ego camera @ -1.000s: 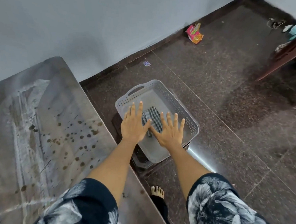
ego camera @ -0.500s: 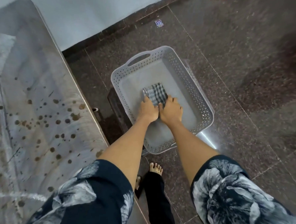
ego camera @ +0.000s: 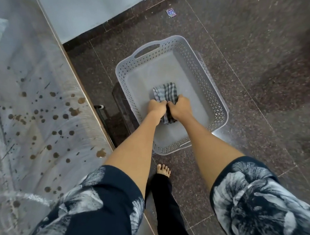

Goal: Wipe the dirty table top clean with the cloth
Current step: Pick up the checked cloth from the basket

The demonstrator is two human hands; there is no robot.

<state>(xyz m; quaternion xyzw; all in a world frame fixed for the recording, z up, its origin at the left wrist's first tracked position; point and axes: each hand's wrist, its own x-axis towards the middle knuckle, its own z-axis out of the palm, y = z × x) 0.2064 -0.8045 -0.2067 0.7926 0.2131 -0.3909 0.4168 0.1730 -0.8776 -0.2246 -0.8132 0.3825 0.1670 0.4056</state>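
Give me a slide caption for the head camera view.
Both hands, left and right, grip the checked cloth inside the grey basket, beside the spotted table.

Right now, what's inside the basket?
Only the cloth, gripped by the left hand and right hand. The hands and cloth cover the basket floor beneath them.

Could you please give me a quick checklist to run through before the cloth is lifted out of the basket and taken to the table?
1. Left hand grips the cloth: ok.
2. Right hand grips the cloth: ok.
3. Cloth clear of the basket: not ok, it lies inside, and the far end looks to rest on the bottom.
4. Stains visible on the table, so the target area is known: ok.
5. Path from basket to table free: ok, only floor lies between.
6. Cloth damp enough to wipe: cannot tell.
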